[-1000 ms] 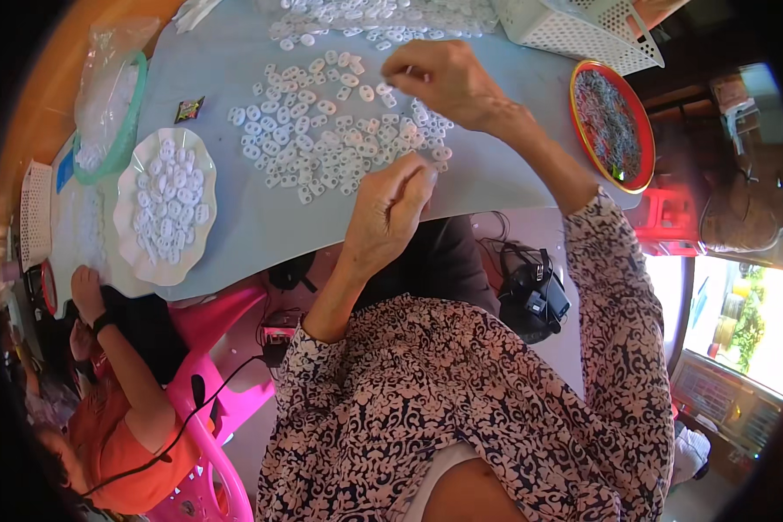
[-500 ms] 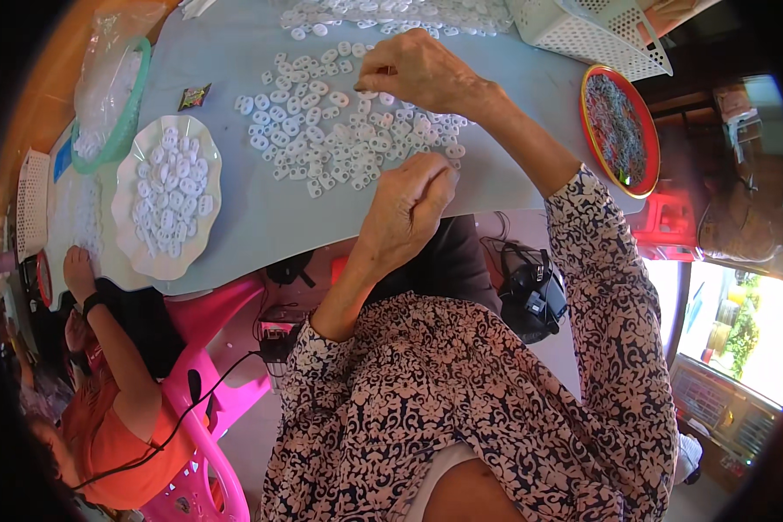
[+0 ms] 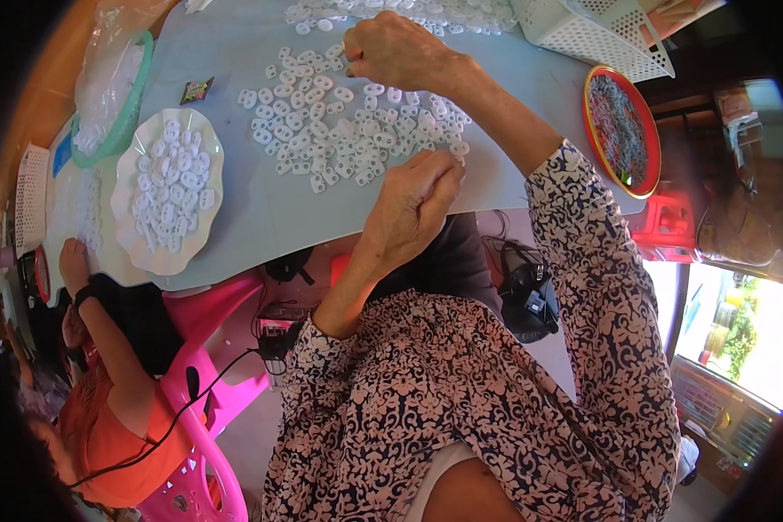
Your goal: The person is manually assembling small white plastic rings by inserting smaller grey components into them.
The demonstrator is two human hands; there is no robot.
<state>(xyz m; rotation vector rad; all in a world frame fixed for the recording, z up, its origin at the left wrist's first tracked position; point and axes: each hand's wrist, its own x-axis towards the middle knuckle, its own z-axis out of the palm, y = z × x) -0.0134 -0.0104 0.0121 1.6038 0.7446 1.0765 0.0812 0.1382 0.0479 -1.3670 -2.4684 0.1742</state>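
Observation:
A wide spread of small white plastic pieces, many with two holes, lies on the pale blue table. At the far side of the spread my right hand hovers with fingertips pinched together. Whatever may be between them is too small or hidden. My left hand is closed, thumb pressed on the curled fingers, above the near table edge beside the pieces; its contents are hidden. To the left, a scalloped white plate bears a heap of similar white pieces.
Far left is a green-rimmed basket with a clear bag. A small wrapped packet lies behind the plate. At right stand a white perforated basket and a red round tray of greyish bits. A person in orange sits left.
My right hand has moved farther from me and a little left, toward the table's far side. My left hand stays closed in nearly the same place.

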